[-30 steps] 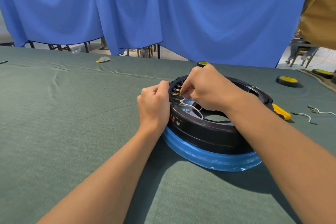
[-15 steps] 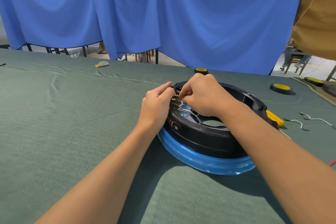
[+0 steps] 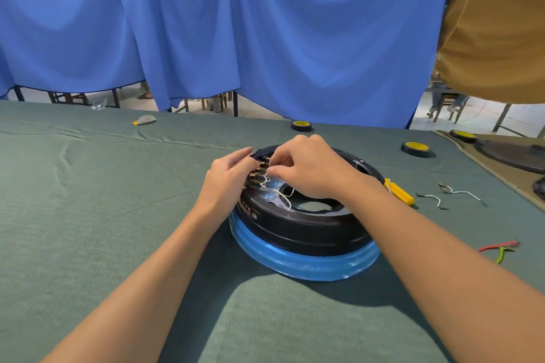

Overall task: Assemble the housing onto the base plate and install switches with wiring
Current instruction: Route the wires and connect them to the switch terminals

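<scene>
A round black housing (image 3: 298,228) sits on a base plate wrapped in blue film (image 3: 303,265) in the middle of the green table. A row of brass switch terminals (image 3: 257,175) shows inside its left rim. My left hand (image 3: 228,178) grips that left rim from outside, fingers curled over the edge. My right hand (image 3: 309,169) reaches in from the right and pinches a thin white wire (image 3: 275,193) at the terminals. The wire loops down into the housing's open centre.
A yellow-handled tool (image 3: 399,191) lies right of the housing. Loose white wires (image 3: 460,193) and red and green wire pieces (image 3: 500,247) lie further right. Black-and-yellow tape rolls (image 3: 301,125) (image 3: 415,148) sit at the back. A blue curtain hangs behind the table.
The camera tilted up, so the housing sits lower in view. My left hand's fingers shifted on the rim. My right hand stays at the terminals with the white wire.
</scene>
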`<state>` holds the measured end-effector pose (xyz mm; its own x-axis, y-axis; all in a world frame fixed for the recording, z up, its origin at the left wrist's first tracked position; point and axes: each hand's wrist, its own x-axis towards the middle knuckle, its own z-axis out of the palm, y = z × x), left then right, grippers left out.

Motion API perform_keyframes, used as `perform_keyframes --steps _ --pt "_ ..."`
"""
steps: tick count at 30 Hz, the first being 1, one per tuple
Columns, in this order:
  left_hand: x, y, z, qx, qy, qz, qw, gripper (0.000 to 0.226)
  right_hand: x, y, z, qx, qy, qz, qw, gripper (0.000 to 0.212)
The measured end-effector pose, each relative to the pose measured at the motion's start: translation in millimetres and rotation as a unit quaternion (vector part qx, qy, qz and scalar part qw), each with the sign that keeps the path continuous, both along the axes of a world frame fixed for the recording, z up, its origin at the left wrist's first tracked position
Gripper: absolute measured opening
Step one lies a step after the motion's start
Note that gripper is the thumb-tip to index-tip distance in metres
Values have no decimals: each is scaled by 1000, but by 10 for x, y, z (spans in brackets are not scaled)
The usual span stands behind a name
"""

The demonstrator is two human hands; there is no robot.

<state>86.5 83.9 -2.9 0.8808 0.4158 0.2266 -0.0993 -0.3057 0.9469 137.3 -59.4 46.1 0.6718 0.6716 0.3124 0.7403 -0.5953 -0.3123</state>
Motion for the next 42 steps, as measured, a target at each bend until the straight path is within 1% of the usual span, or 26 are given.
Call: perform_keyframes --steps 1,3,4,6,9,11,12,13,14,16,18,21,23,24,26,28,31,35,38,42 --pt "-12 3 24 9 3 -1 1000 67 -16 -104 5 22 -10 -5 1000 21" --pt "-36 -10 84 48 -2 0 999 71 -60 -365 -17 73 -34 -16 997 19" --pt "-58 -38 121 88 -7 6 996 69 -78 -516 -44 90 -48 -23 995 19" --pt "-116 -160 186 213 -17 15 977 64 -100 -820 -114 112 -72 -44 990 17" --pt "-182 -471 274 402 6 -4 916 54 -95 -1211 -218 141 -97 -79 982 12" --pt "-187 -679 317 517 27 -5 856 45 -70 -1405 -280 132 -114 -93 980 11" --pt "-185 -776 349 563 25 -1 826 44 -50 -1492 -306 124 -112 -99 981 11" --pt "-182 -878 381 594 17 0 804 44 -28 -1578 -335 115 -105 -105 982 11" --pt "-169 -985 407 609 5 -6 793 45 -1 -1661 -368 102 -97 -115 983 12" --pt "-129 -1211 433 614 -18 -29 789 46 55 -1810 -439 73 -83 -144 983 13" --pt "-56 -1406 421 618 -26 -58 784 45 99 -1932 -495 68 -64 -173 981 13" --pt "45 -1527 312 596 13 -138 791 49 150 -2050 -535 57 -41 -203 977 15" --pt "87 -1517 249 606 42 -184 772 49 166 -2093 -555 34 -24 -213 976 17" --pt "107 -1499 239 605 51 -199 769 48 170 -2101 -568 19 -15 -217 976 17" --pt "127 -1474 264 565 75 -228 790 46 169 -2090 -594 -10 4 -223 975 15" --pt "139 -1469 295 526 90 -249 808 47 159 -2056 -615 -16 12 -236 972 15" --pt "139 -1473 303 499 96 -262 821 47 129 -1976 -643 -10 -11 -258 966 19" --pt "135 -1481 317 503 95 -260 819 48 94 -1873 -684 -11 -16 -272 962 28" --pt "119 -1481 332 495 95 -258 824 46 87 -1843 -679 -20 -16 -280 960 35" --pt "114 -1477 344 479 92 -258 834 45 79 -1851 -665 -25 -6 -266 964 35"
